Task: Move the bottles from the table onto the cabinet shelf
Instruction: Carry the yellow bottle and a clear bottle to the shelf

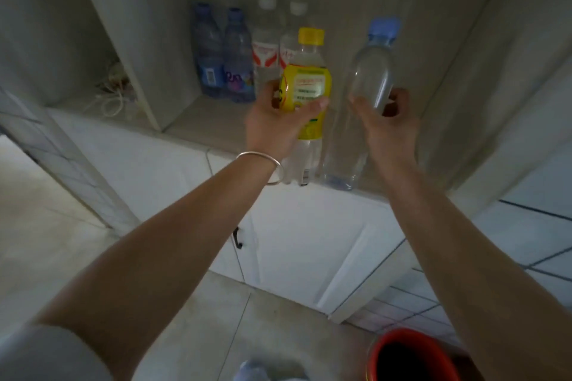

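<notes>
My left hand (pixel 278 124) is wrapped around a yellow-capped bottle with a yellow label (pixel 308 77). My right hand (pixel 387 124) grips a clear bottle with a blue cap (pixel 371 71). Both bottles are upright, with their bases at the front edge of the grey cabinet shelf (pixel 198 127); I cannot tell whether they touch it. At the back of the same compartment stand two blue bottles (pixel 223 56) and two clear white-capped bottles with red labels (pixel 274 40).
A divider wall (pixel 133 40) separates a left compartment holding tangled white cables (pixel 111 93). White cabinet doors with a black handle (pixel 238 238) lie below the shelf. A red bucket (pixel 408 356) sits on the tiled floor near my feet.
</notes>
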